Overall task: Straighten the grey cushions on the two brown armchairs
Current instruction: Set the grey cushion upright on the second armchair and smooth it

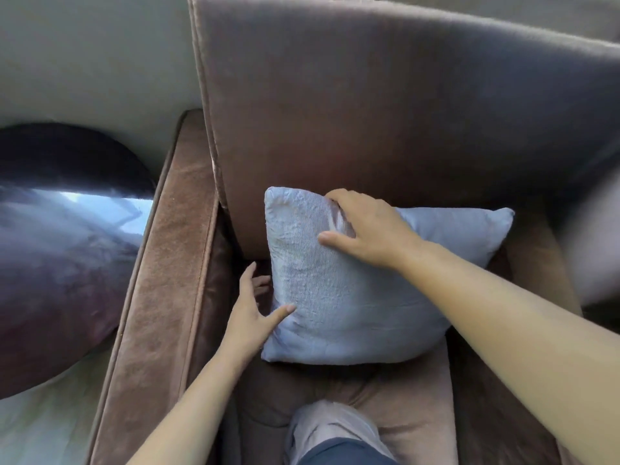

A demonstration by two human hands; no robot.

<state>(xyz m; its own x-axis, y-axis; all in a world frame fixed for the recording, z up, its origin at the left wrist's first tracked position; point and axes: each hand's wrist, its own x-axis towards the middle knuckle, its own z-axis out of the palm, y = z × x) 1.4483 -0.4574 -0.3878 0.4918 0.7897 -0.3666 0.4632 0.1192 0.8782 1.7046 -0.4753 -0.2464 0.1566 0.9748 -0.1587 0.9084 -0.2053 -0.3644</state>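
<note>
At the far left a dark, glossy round table (60,246) is standing on the pale floor (43,427), just beside the brown armchair (486,414). The chair's left armrest (167,280) is running up from the bottom edge towards the wall. We are holding our left hand (250,313) in the gap between that armrest and the grey cushion (352,307). Its fingers (250,273) are lying nearly straight and a little spread along the cushion's left edge, some of them hiding behind it, while the thumb is pressing on the front face near the lower left corner. The cushion is standing on the seat (412,407), left of its middle, leaning back against the tall backrest (402,112) and sitting crooked, with its right corner lower than the left. We are gripping its top edge with our right hand (369,226): the fingers are curling over the edge and bunching the fabric, and the thumb is lying flat on the front. Below the cushion our knee (332,427), in pale cloth, is showing over the front of the seat. The chair's right side is blurring, and we cannot tell what is there.
</note>
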